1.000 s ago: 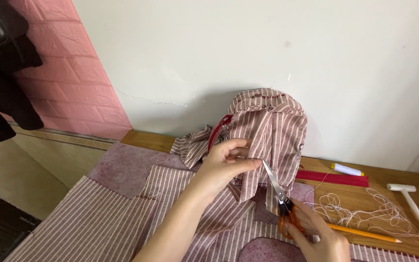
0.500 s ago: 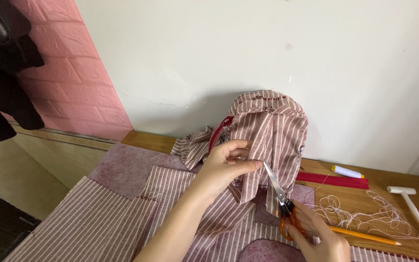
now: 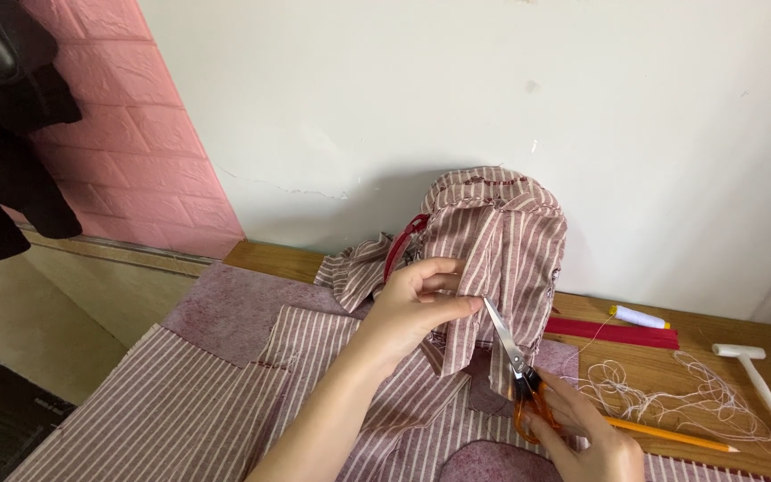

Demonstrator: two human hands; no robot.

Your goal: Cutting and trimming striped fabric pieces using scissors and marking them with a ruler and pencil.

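From the head camera, little has shifted over the last second: your left hand [image 3: 421,299] still pinches a fold of the striped fabric bag [image 3: 493,241], and your right hand [image 3: 582,437], closed through the orange scissors [image 3: 518,375], has edged their blades nearer that fold. The bag stands upright on the wooden table [image 3: 716,344] against the wall, puckered, maroon-and-white striped, a red strap at its left.

Home sewing corner: wooden table [image 3: 716,344] against a plain wall, pink brick-pattern panel [image 3: 136,152], striped fabric pieces [image 3: 180,402], thread spool [image 3: 640,317], loose thread [image 3: 671,393], pencil [image 3: 671,435].
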